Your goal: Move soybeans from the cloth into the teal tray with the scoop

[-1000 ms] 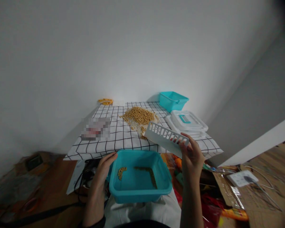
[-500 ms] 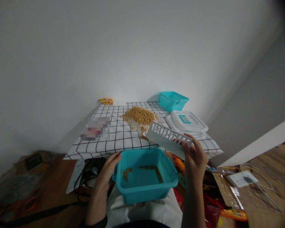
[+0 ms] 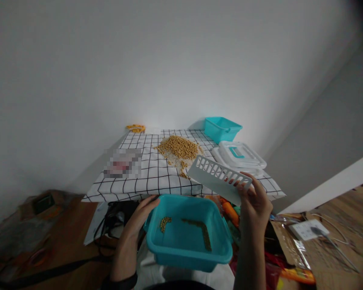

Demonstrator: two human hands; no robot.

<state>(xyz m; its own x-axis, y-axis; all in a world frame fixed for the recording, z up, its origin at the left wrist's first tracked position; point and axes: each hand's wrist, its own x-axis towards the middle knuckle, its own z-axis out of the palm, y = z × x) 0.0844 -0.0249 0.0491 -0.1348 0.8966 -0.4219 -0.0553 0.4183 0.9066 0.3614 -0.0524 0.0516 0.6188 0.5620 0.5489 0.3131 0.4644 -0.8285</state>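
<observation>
My left hand [image 3: 142, 215] grips the left rim of a teal plastic tub [image 3: 189, 250] held in front of me below the table edge; a few yellow beans [image 3: 165, 223] and a line of darker ones lie in its bottom. My right hand [image 3: 255, 201] is closed on a white slotted plastic tray [image 3: 218, 179], holding it tilted above the tub's far right corner. A heap of yellow beans [image 3: 178, 147] lies on the black-and-white checked tablecloth [image 3: 151, 177] just beyond.
A second teal tub [image 3: 222, 129] stands at the table's back right, with a white lidded box [image 3: 242, 155] in front of it. An orange thing [image 3: 135, 128] lies at the back left. Cables, packets and a white power strip [image 3: 307, 228] clutter the wooden floor.
The teal tub has shifted right and tilted, with the beans in it sliding. My right hand and the white tray have moved a little to the right.
</observation>
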